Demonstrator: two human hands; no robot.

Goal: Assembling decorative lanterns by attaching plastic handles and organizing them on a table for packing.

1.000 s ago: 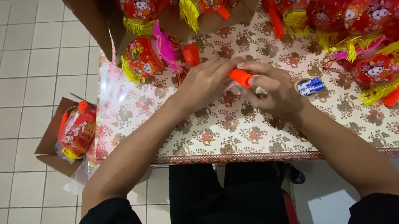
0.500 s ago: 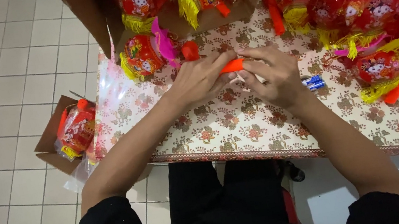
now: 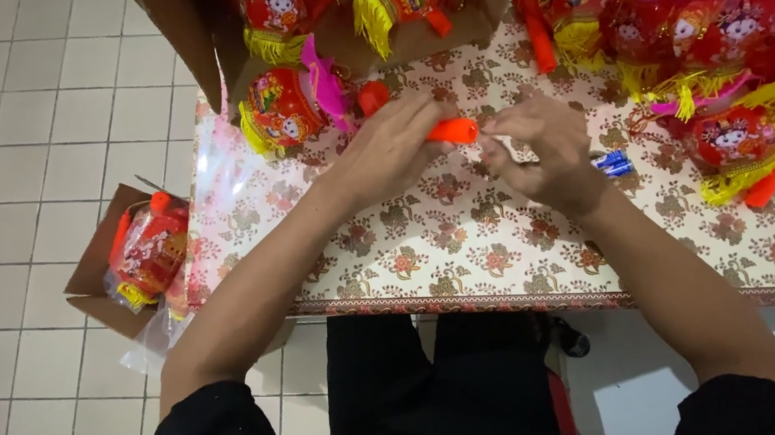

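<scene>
Now | orange handle [image 3: 452, 131]: short, bright plastic | left hand [image 3: 388, 147] grip

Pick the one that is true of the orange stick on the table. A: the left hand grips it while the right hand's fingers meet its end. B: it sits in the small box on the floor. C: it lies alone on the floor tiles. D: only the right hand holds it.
A: the left hand is closed around the orange stick, and the right hand pinches at its free end above the patterned table.
</scene>
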